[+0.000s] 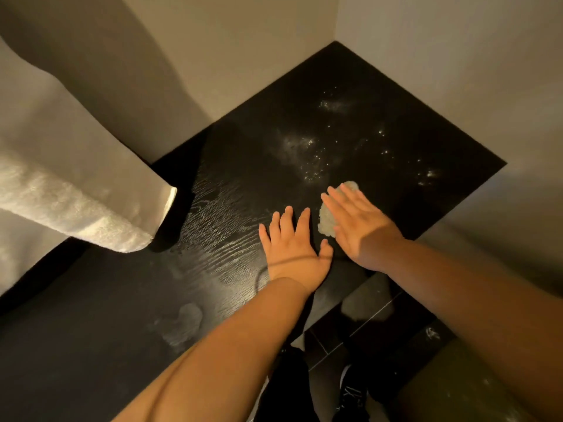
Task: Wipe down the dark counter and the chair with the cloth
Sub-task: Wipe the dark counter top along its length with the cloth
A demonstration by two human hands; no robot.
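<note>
Wearing a thin dark band (289, 262) looped loosely around the left wrist. Showing the left hand (292, 242), the right hand (358, 222) and both forearms bare. Wearing black shoes (350, 392) bearing white markings, sitting partly in shadow.

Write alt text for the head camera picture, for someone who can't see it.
Seen from above, a person's right hand presses a pale cloth flat on a dark counter set in a corner, with the left hand flat beside it. Pale speckles glint toward the corner, and a white towel hangs at left.
</note>
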